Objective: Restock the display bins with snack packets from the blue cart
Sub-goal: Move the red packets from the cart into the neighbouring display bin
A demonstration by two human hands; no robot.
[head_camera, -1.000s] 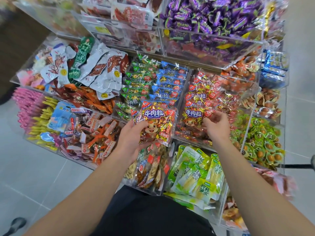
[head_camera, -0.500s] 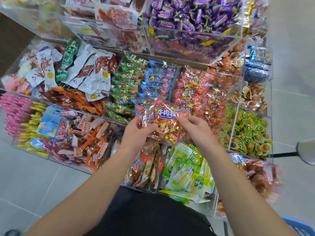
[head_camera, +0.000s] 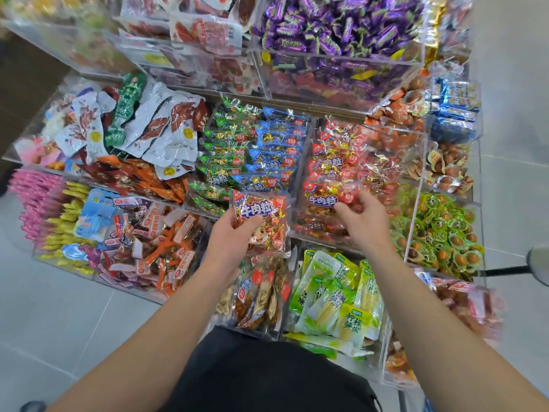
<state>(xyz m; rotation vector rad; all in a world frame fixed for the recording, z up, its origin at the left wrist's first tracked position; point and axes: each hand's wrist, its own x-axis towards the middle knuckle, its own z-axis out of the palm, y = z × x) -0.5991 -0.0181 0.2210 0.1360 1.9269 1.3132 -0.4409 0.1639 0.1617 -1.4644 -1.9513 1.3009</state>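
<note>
The left hand (head_camera: 234, 236) holds one red snack packet (head_camera: 261, 221) up over the bins, fingers curled round it. The right hand (head_camera: 361, 217) pinches another red packet (head_camera: 322, 197) lying in the red bin (head_camera: 300, 179)

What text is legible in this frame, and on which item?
"牛肉粒": red packet gripped by the left hand.
"牛肉粒": red packet under the right hand.
"Kookain", roughly: purple candy, blurred.
"柠檬", partly: green pouch.
Other labels too small or blurred.

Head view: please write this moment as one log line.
left hand: holds red packet | right hand: places packet in red-packet bin
</note>
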